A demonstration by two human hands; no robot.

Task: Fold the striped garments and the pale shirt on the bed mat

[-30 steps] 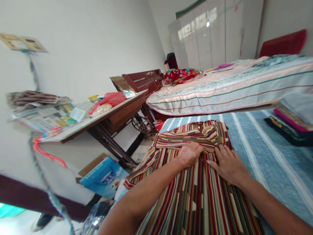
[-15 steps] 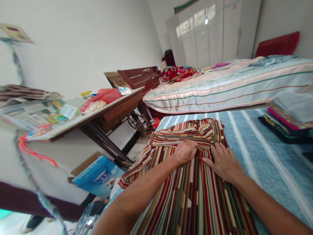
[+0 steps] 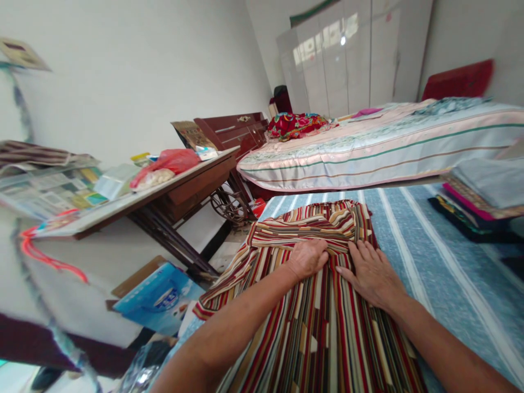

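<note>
A garment with red, tan, black and cream stripes (image 3: pixel 303 338) lies spread on the blue-and-white striped bed cover (image 3: pixel 413 234). Its upper part is folded across, with those stripes running sideways, and one sleeve-like piece reaches out to the left. My left hand (image 3: pixel 309 257) rests on the cloth just below this fold, its fingers curled in and closed on the fabric; the fingertips are partly hidden. To its right, my right hand (image 3: pixel 374 275) lies flat on the garment's right side with the fingers stretched out and the thumb apart.
At the right lies a stack of folded clothes (image 3: pixel 487 191). A second bed (image 3: pixel 347 158) stands beyond. Along the left wall is a sewing-machine table (image 3: pixel 184 191) bearing a red plastic bag (image 3: pixel 176 161) and boxes. A blue carton (image 3: pixel 159 297) sits below it.
The view has shifted slightly. Both hands stay at nearly the same spots on the garment, and the cloth looks the same.
</note>
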